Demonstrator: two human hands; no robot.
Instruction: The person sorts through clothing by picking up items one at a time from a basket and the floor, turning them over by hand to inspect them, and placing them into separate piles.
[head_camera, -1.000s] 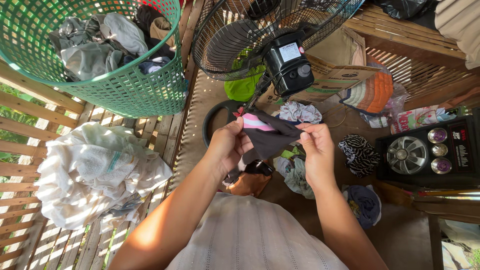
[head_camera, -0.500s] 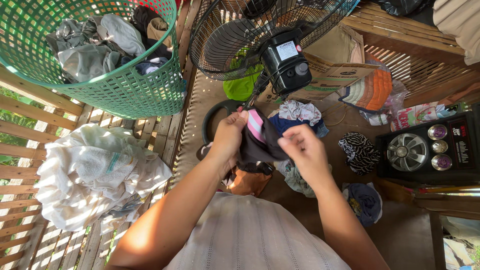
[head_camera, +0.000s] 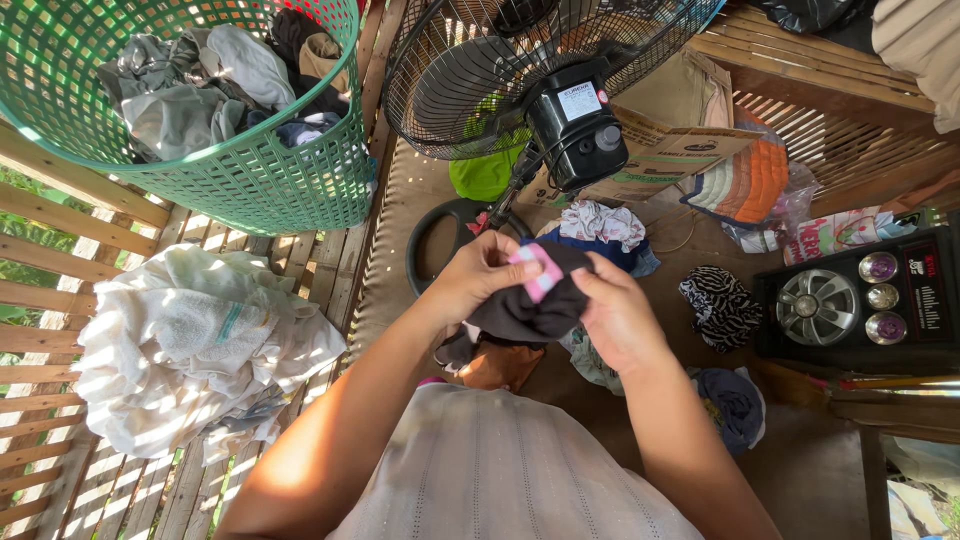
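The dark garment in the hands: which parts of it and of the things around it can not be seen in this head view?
- Dark garment: its full shape, bunched between left hand and right hand.
- Right-hand fingers: hidden behind the hand's back.
- Green laundry basket: cut by the top and left edges.
- Fan: its base partly behind the hands.
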